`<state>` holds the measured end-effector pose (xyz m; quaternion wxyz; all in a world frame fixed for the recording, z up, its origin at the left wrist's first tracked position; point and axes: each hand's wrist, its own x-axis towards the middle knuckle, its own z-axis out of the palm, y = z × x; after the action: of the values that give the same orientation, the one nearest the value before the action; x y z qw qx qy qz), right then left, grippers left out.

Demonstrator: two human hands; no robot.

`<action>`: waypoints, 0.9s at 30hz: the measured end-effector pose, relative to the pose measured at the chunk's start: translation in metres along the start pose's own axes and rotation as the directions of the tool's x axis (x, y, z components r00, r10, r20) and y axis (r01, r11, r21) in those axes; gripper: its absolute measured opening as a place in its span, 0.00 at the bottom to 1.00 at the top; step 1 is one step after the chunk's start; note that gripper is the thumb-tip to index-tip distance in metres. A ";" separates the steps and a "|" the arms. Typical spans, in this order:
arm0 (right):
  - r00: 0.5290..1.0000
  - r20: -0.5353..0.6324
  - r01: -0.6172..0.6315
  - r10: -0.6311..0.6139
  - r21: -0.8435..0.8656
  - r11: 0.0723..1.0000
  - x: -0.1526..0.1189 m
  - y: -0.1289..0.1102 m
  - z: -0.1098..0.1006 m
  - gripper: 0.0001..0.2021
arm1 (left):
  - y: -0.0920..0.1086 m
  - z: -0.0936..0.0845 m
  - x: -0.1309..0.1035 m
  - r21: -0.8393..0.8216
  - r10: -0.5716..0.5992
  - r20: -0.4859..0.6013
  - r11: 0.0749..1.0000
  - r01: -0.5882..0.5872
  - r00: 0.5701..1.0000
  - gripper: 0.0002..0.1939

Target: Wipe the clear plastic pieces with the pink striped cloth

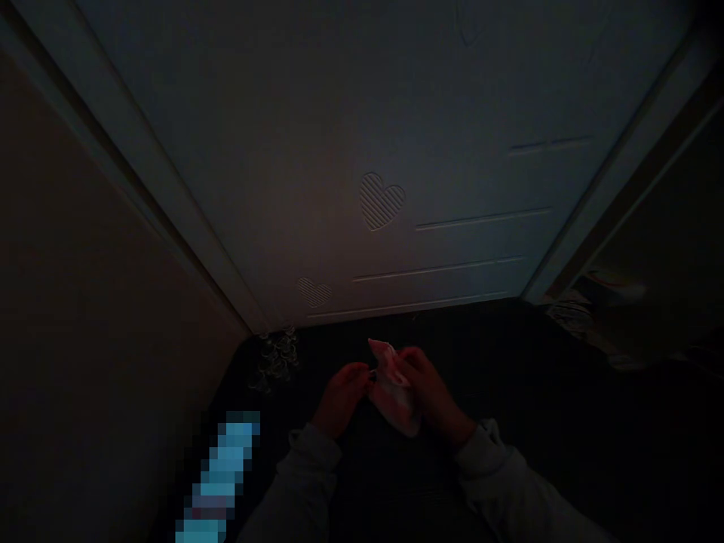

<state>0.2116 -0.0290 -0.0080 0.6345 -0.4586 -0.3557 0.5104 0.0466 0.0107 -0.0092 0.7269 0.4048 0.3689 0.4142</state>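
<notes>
The scene is very dark. My right hand [424, 381] is closed on the upper right side of a small pink and white cloth [396, 403], possibly a sock, which hangs with its rounded end down. At the cloth's left edge, my left hand [342, 396] is pinched on a small pale ring-like piece [372, 374]. That piece touches or nearly touches the cloth; its exact shape is unclear. Several clear ring-shaped pieces [277, 356] lie in a loose group left of my hands, by the door's foot.
A pale door [271, 151] with carved hearts and lines stands ahead, between a wall [73, 286] and a dark area at right. A bright, pixelated bluish strip [226, 467] lies at lower left. Indistinct items [577, 313] sit beyond the right door frame.
</notes>
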 end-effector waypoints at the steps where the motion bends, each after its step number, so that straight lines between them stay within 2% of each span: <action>1: 1.000 -0.005 0.012 -0.013 -0.041 0.999 0.000 0.001 0.000 0.11 | 0.000 0.000 0.000 0.006 0.002 -0.001 1.000 -0.002 1.000 0.06; 8: 0.993 0.101 0.091 -0.062 -0.322 0.942 -0.008 -0.009 0.004 0.09 | -0.001 0.001 0.001 0.053 0.023 -0.002 0.998 -0.023 1.000 0.07; 14: 0.985 0.161 0.125 -0.055 -0.464 0.877 -0.013 -0.016 0.005 0.10 | 0.005 0.006 -0.004 0.095 0.029 0.023 0.995 -0.031 0.999 0.06; 19: 0.988 0.154 0.094 -0.015 -0.514 0.853 -0.009 -0.010 0.000 0.10 | 0.006 0.006 -0.003 0.128 0.025 0.033 0.991 -0.029 0.999 0.07; 27: 0.994 0.113 0.053 0.001 -0.478 0.877 -0.005 -0.004 -0.002 0.12 | 0.008 0.007 -0.005 0.160 0.025 0.057 0.987 -0.034 0.998 0.07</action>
<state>0.2139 -0.0345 -0.0051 0.4872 -0.5681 -0.5116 0.4221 0.0479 0.0076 0.0020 0.6955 0.4788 0.3751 0.3825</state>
